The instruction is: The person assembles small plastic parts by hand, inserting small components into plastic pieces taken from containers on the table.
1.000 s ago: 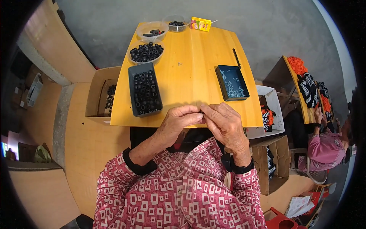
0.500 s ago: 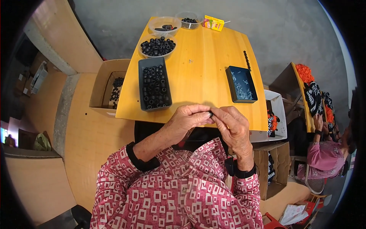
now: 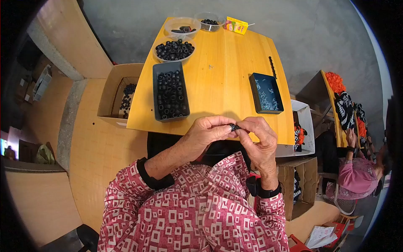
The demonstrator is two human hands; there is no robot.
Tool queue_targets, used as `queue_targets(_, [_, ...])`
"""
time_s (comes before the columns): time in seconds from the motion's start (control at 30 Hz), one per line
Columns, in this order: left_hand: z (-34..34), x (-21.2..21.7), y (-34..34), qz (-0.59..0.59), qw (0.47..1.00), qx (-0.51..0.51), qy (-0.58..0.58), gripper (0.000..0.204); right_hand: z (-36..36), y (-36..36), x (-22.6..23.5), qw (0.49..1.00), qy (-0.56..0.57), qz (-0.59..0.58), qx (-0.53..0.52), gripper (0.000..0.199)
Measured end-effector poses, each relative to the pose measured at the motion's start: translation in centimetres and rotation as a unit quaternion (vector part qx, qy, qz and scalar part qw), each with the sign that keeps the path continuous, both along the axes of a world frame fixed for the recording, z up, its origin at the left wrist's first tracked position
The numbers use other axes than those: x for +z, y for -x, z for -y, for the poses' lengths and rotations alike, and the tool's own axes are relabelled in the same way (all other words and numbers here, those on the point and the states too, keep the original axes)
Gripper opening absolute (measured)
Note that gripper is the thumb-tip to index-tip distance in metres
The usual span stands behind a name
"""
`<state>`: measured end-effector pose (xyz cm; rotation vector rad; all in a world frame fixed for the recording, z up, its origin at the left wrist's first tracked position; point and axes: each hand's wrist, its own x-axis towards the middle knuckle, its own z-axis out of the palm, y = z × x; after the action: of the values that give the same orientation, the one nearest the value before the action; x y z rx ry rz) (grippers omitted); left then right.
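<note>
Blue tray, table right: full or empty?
Partly filled. Small pale bits lie scattered in the tray, with dark bottom showing between and around them.

A small black piece (image 3: 234, 127) is held — partly hidden.

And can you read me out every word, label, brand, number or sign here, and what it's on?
No text can be read with certainty.
Yellow drink carton: coloured printing, too small to read reliably.
White sheet, lower right: faint marks, too blurred to read.
Held black piece: no lettering visible.
Dark left tray, dark right tray: no lettering visible.
</note>
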<state>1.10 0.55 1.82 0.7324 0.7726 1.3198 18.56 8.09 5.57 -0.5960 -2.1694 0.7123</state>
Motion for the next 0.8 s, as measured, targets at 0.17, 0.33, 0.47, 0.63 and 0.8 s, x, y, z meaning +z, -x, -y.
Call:
queue_targets(0.17, [0.0, -0.5, 0.2, 0.013, 1.000, -0.011, -0.014, 0.030, 0.4, 0.1, 0.2, 0.999, 0.040, -0.004, -0.008, 0.017])
queue_targets(0.33, [0.3, 0.2, 0.1, 0.026, 1.000, -0.003, -0.004, 0.030, 0.4, 0.0, 0.3, 0.999, -0.032, -0.001, -0.009, 0.015])
queue_targets(0.47, [0.4, 0.2, 0.1, 0.024, 1.000, 0.001, 0.001, 0.030, 1.2, 0.3, 0.8, 1.000, 0.018, -0.003, -0.019, 0.014])
queue_targets(0.63, [0.5, 0.3, 0.5, -0.029, 0.999, -0.008, -0.011, 0.027, 1.1, 0.3, 1.0, 0.996, 0.081, -0.010, -0.024, 0.014])
queue_targets(0.8, [0.8, 0.3, 0.0, -0.039, 0.999, -0.006, 0.001, 0.025, 1.3, -0.3, 0.9, 0.999, 0.039, -0.005, -0.002, 0.016])
